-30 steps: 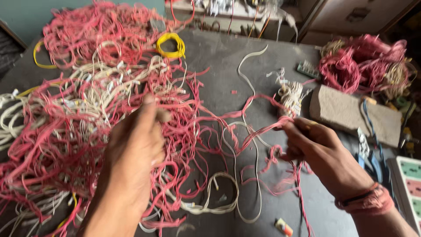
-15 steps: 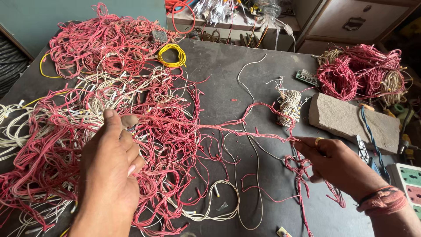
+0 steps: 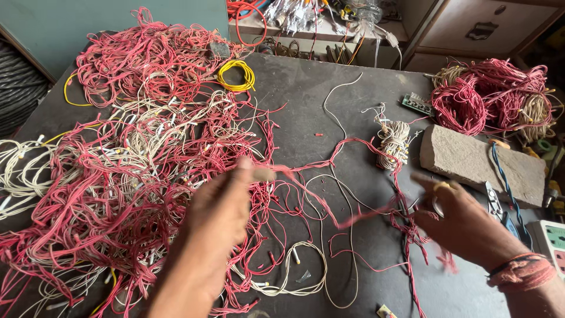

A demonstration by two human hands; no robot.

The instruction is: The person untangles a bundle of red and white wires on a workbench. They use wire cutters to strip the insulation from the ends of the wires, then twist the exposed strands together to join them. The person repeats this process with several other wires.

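left hand: pinches thin red wire strand, frame centre
right hand: pinches other end, lower right
axis: taut, left-to-right between hands

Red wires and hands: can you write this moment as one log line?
left hand: pinching red wire | right hand: gripping the wire's other end | wire: stretched between hands, blurred | red-and-white wire pile: left of hands, on dark table

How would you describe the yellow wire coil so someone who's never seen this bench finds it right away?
Start at the big tangle of red wires heaped on the far left of the dark table. At its right edge, toward the back, lies the yellow wire coil. It is the only neat, bright yellow ring; everything around it is loose red or whitish strands.
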